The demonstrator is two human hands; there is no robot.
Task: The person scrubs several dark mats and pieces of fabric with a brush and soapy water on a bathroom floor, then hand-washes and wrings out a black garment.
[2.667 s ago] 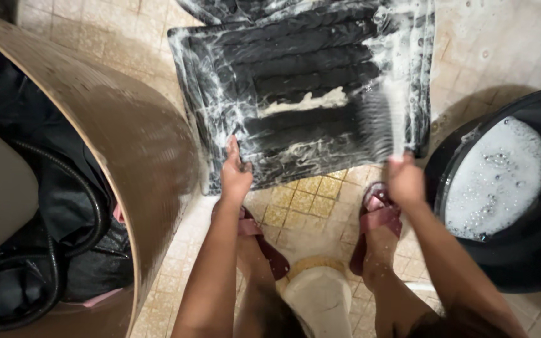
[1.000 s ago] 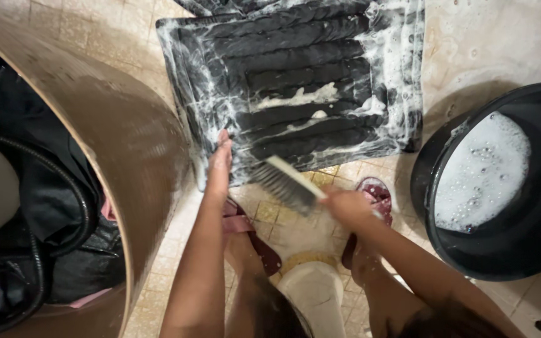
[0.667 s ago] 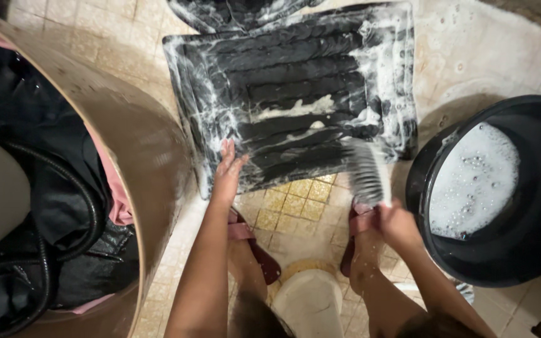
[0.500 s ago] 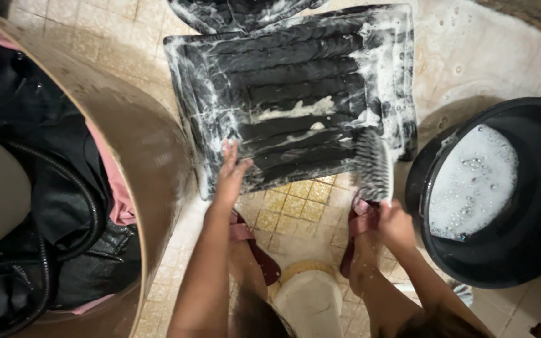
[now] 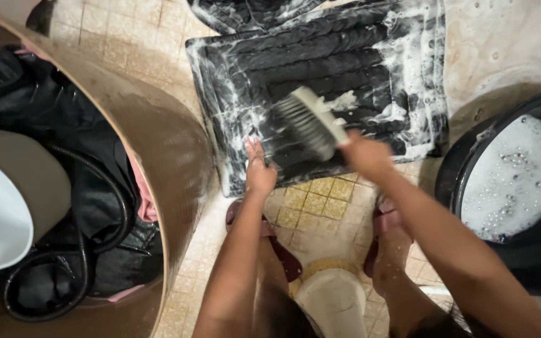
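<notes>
We note the brush [image 5: 311, 122] has swung from the mat's right edge to its middle, bristles tilted up; right hand [image 5: 364, 153] clamped on its handle. Left hand [image 5: 259, 172] lies flat, fingers extended, pinning the soapy black mat [image 5: 320, 56] on the tiled floor [image 5: 314, 206]. Sudsy basin [image 5: 521, 188] at right, brown tub [image 5: 158, 144] at left.

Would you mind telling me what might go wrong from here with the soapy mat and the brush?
1. The tiled floor around the mat is wet and sudsy; the person's sandals might slip.
2. The right hand holds the brush raised with its bristles showing; suds could flick off.
3. The left hand presses the slick mat edge and may slide.
</notes>
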